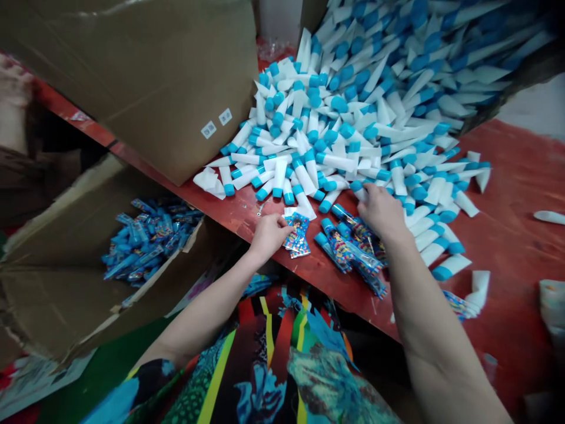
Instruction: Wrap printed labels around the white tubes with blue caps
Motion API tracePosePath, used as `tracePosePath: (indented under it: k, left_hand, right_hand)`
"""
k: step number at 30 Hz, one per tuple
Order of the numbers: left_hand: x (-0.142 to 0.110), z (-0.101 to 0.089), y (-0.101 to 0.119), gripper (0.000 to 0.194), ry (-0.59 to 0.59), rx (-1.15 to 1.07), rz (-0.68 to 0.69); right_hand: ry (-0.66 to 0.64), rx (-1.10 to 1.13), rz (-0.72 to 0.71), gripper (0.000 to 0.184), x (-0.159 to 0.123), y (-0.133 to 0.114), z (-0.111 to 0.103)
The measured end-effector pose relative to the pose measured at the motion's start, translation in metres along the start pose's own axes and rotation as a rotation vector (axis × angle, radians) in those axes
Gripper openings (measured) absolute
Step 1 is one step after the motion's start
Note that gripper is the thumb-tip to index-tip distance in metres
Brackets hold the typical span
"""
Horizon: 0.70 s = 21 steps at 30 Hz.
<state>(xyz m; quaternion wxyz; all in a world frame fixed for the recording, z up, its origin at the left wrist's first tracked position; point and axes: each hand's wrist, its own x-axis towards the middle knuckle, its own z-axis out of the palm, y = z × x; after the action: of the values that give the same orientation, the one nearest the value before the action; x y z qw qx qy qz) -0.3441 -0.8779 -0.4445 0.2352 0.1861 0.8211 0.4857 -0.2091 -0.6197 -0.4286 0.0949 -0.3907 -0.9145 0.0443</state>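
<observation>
A big heap of white tubes with blue caps [353, 112] spills across the red table [507, 218]. My left hand [267, 234] is closed in a pinch on a small stack of colourful printed labels [296, 235] at the table's front edge. My right hand [379, 209] reaches into the near edge of the heap, fingers curled over a white tube. Between and below my hands lie several tubes wrapped in colourful labels [353, 247].
A tilted cardboard box [145, 76] stands at the back left. Below the table, an open cardboard box [57, 277] holds a pile of labelled tubes [145, 238]. Another box at the back right pours out tubes. My patterned clothing fills the foreground.
</observation>
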Motion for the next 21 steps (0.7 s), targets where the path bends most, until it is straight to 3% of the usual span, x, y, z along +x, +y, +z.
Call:
tracePosePath:
  k: [5,10,13,15,18,21]
  left_hand:
    - [0.003,-0.003,0.003,0.042,-0.063,0.157,0.015]
    - [0.000,-0.008,0.000,0.033,0.006,0.209,0.147]
    - [-0.001,-0.012,-0.005,0.024,0.053,0.153,0.213]
    - [-0.001,-0.014,-0.006,0.022,0.046,0.075,0.205]
    - [-0.002,-0.014,-0.006,0.023,0.002,-0.145,0.088]
    - [-0.007,-0.014,-0.003,0.026,-0.038,-0.370,-0.083]
  right_hand:
    - [0.104,0.436,0.059,0.043,-0.034,0.001,-0.033]
    - [-0.026,1.035,0.053,0.048,-0.089,-0.027,-0.053]
    - [-0.080,1.136,0.085,0.045,-0.121,-0.055,-0.043]
    - [-0.220,1.223,0.093,0.040,-0.136,-0.075,-0.028]
    - [-0.347,1.359,0.112,0.035,-0.148,-0.099,-0.003]
    - [-0.312,1.438,0.231,0.032,-0.150,-0.114,0.014]
